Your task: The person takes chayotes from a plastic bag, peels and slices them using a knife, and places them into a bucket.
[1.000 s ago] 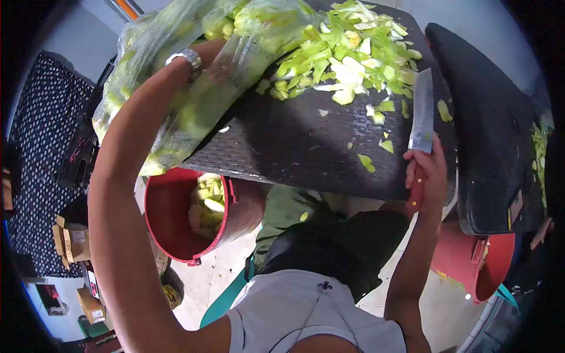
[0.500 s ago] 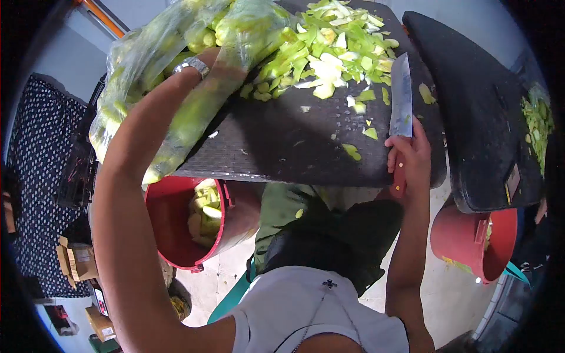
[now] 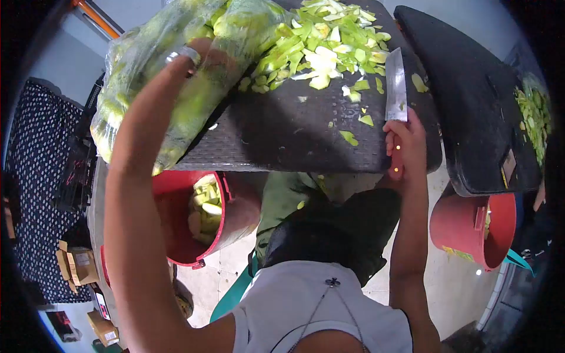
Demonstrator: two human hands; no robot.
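A clear plastic bag (image 3: 132, 88) full of pale green vegetables that look like chayotes lies on the left of the black table (image 3: 265, 138). My left hand (image 3: 212, 56), with a shiny band at the wrist, reaches in at the bag among the vegetables; plastic and blur hide its fingers. On the table's right side, my right hand (image 3: 407, 141) is closed around the red-brown handle of a broad-bladed knife (image 3: 396, 82). The blade points away from me, resting on or just above the tabletop. Left of the blade spreads a heap of green peelings (image 3: 323, 53).
Below the table's left edge stands a red bucket (image 3: 182, 235) holding pale cut pieces (image 3: 207, 206). To the right are a second black table (image 3: 465, 100) with more peelings (image 3: 532, 120) and another red bucket (image 3: 471, 229). Cardboard boxes (image 3: 81, 265) sit at far left.
The view has shifted slightly, so the table appears higher. My left hand has moved within the bag, and the plastic around it has shifted. My right hand keeps its hold on the knife.
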